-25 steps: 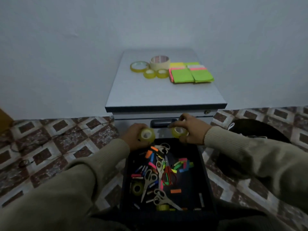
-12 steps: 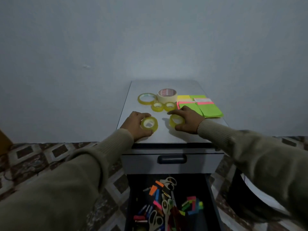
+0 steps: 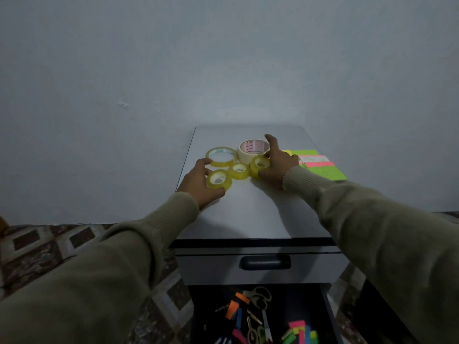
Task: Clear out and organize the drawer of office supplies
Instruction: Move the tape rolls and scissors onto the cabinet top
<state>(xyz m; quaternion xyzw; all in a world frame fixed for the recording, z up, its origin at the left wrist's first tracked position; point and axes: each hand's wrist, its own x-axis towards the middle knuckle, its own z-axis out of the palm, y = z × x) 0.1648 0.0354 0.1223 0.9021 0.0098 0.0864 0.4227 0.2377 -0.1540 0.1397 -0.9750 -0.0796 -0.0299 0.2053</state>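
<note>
On the grey cabinet top (image 3: 260,212) my left hand (image 3: 198,182) grips a small yellow tape roll (image 3: 219,180), set down at the left of the tape group. My right hand (image 3: 278,165) holds another small yellow roll (image 3: 259,166) against the top, its index finger lying along the white masking tape roll (image 3: 253,148). Between my hands sits a third small yellow roll (image 3: 239,171). A wide, thin yellow tape ring (image 3: 221,156) lies behind. Below, the open black drawer (image 3: 327,314) holds scissors (image 3: 260,301) and coloured clips and tabs (image 3: 300,331).
Green, yellow and pink sticky note pads (image 3: 320,165) lie at the right of the cabinet top, just past my right hand. The shut upper drawer has a dark handle (image 3: 264,262). A plain wall stands behind; patterned floor tiles (image 3: 49,244) lie to both sides.
Both hands carried their tape rolls up from the drawer to the cabinet top, then farther back until the rolls sit among the other tapes.
</note>
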